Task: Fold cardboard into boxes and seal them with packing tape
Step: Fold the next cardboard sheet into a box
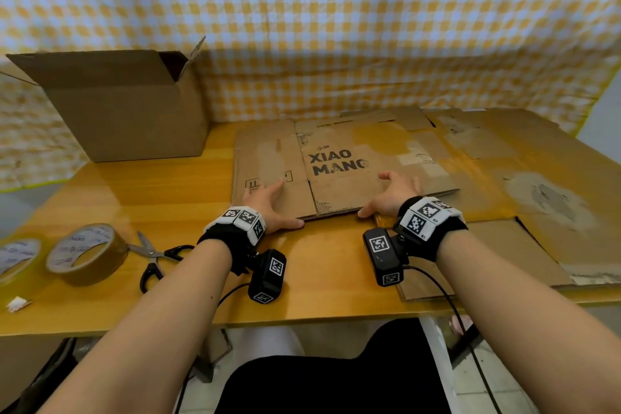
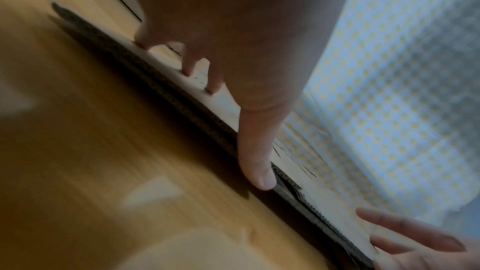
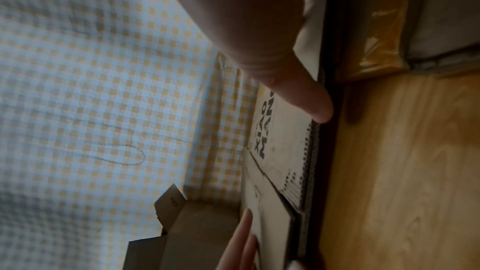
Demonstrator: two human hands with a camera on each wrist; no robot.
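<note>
The wooden table [image 1: 168, 185] fills the middle of the head view. A pile of flat cardboard [image 1: 504, 158] covers its right side. An open box [image 1: 127, 111] stands at upper left. The flattened carton [image 1: 339, 165] printed XIAO MANG lies at centre. The left hand [image 1: 268, 205] rests on its near left part, fingers spread flat, thumb at the near edge. The right hand [image 1: 391, 193] rests likewise on its near right part, holding nothing. Two tape rolls [image 1: 85, 254] and scissors [image 1: 156, 255] lie at lower left.
</note>
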